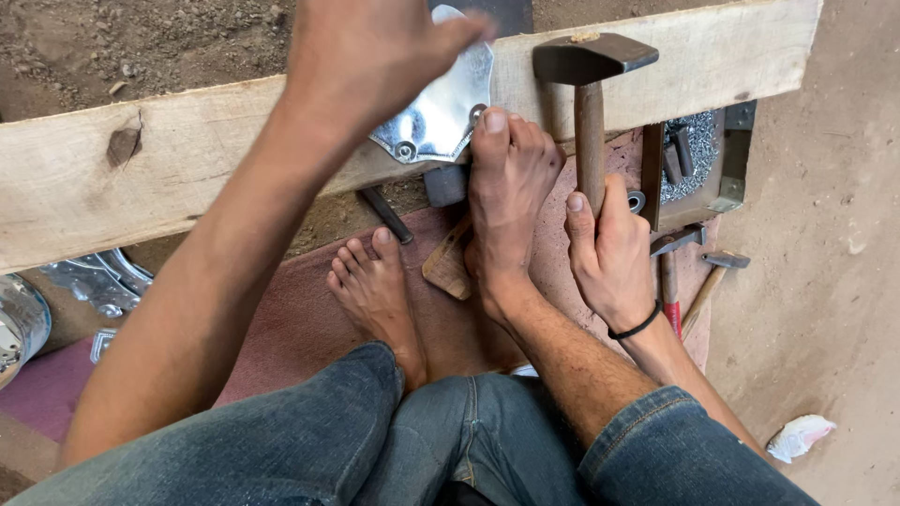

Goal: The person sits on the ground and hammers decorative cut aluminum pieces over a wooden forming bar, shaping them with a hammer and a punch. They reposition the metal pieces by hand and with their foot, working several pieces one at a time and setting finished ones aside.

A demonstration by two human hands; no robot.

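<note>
Dirt ground (112,47) up top, smoother sandy floor on the right, a worn reddish mat (291,323) under the person, who sits in blue jeans. Long rough wooden plank (187,159) runs across the view, slightly tilted, knot visible near its left end. Shiny shaped sheet-metal piece (441,108) lies on the plank near centre, with small round rivets or holes at its lower edge. Left hand (370,56) sits over the metal piece's upper left, blurred; fingers look extended toward it, can't tell if it's pressing or gripping. Right hand (609,253) is closed around the wooden handle of a hammer (589,94), thumb up along the shaft; dark steel head sits above the plank's upper edge, just right of the metal piece. Black band on the right wrist. Right foot (506,187) has its toes on the plank's lower edge, big toe touching the lower right corner of the metal piece. Left foot (370,286) lies flat on the mat below the plank. Small wooden block (448,262) lies between the feet, partly under the right foot. Dark metal bar (384,214) pokes out beneath the plank. Right of the hammer: open metal tray (733,159) with small grey fasteners, two more hammers (689,267) lying on the mat below it. Far left: more shiny metal parts (94,281). Crumpled white scrap (797,436) at lower right on the floor.
</note>
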